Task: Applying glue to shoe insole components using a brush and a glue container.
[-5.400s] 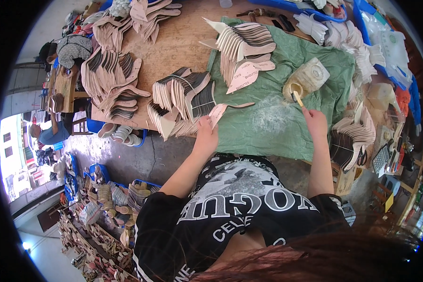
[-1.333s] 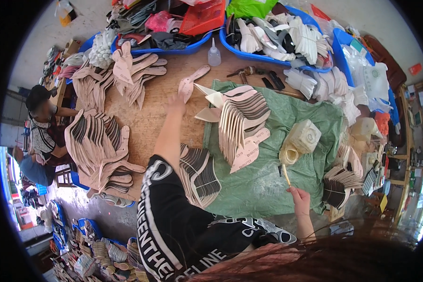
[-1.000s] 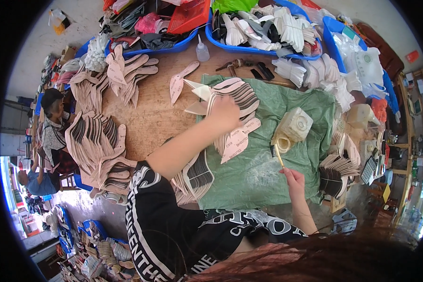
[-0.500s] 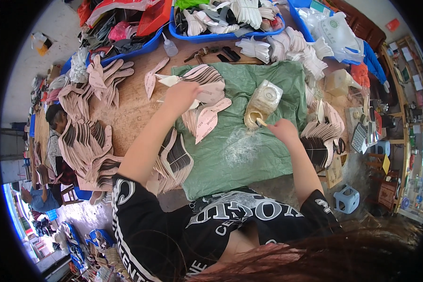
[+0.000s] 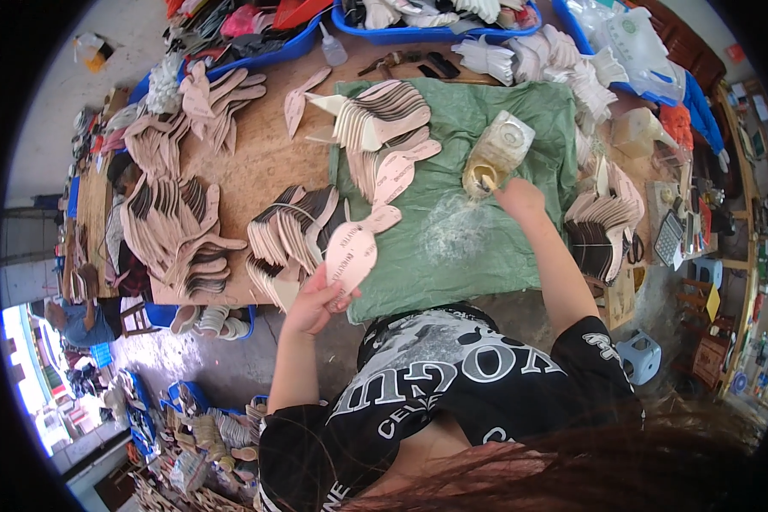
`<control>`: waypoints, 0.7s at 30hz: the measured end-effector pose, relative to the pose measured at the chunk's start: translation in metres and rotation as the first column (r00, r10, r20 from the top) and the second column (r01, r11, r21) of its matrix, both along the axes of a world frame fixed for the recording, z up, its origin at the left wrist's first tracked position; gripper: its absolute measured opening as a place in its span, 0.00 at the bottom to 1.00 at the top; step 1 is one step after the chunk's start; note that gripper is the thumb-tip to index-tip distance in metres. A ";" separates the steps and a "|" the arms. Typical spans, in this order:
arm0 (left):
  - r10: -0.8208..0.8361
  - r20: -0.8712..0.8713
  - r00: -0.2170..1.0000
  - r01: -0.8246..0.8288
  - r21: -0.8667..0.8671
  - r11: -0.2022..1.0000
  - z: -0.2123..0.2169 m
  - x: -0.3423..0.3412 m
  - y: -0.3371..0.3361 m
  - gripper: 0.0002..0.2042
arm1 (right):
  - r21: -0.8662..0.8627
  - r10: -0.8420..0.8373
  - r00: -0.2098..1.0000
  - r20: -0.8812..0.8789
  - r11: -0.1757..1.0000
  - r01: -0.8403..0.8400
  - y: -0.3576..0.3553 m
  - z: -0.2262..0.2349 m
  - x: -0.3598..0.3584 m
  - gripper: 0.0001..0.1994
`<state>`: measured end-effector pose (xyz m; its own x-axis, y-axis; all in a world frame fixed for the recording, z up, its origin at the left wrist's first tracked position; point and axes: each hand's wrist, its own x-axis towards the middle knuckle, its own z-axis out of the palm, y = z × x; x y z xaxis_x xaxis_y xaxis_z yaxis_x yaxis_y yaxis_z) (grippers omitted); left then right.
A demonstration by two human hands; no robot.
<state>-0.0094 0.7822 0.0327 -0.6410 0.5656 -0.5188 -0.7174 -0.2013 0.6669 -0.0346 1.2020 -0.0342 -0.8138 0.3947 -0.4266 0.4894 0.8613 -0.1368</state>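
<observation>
Near the table's front edge, my left hand [image 5: 313, 303] is closed on a pale pink shoe insole [image 5: 352, 258], its printed face up. My right hand [image 5: 520, 201] grips the handle of a brush [image 5: 489, 183], whose head dips into the cut opening of a yellowish plastic jug [image 5: 509, 136]. That jug lies on its side on a green sheet [image 5: 418, 282]. White smears [image 5: 452, 229] mark the sheet just below it. Farther back, a fanned stack of insoles [image 5: 382, 111] rests on the sheet's left edge, more insoles [image 5: 391, 171] overlapping in front of it.
Bundled insoles [image 5: 292, 230] stand beside my left hand, with more stacks [image 5: 166, 226] farther left and one stack [image 5: 606, 213] at the right. Blue bins [image 5: 435, 34] full of shoe parts line the back. A squeeze bottle [image 5: 333, 49] stands there; a blue stool [image 5: 640, 357] is right.
My left hand has come back from the fanned stack toward me and now holds an insole. My right hand keeps the brush at the jug's opening. The whole view has shifted slightly.
</observation>
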 end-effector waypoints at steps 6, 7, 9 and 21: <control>0.043 -0.011 0.999 -0.044 -0.281 0.959 -0.041 0.028 0.018 0.14 | 0.003 -0.081 0.986 -0.147 0.997 0.083 0.006 -0.034 0.012 0.22; 0.037 -0.029 0.999 -0.044 -0.307 0.951 -0.048 0.031 0.019 0.13 | -0.002 -0.073 0.987 -0.145 0.997 0.074 0.004 -0.027 0.015 0.22; 0.077 -0.054 0.996 -0.091 -0.340 0.936 -0.058 0.037 0.033 0.13 | -0.136 -0.110 0.993 -0.049 0.985 0.102 -0.001 -0.004 0.021 0.21; 0.265 0.125 0.956 -0.228 -0.247 0.942 -0.094 0.043 0.073 0.10 | -0.629 -0.007 0.905 -0.426 0.721 -0.291 -0.110 0.002 0.127 0.15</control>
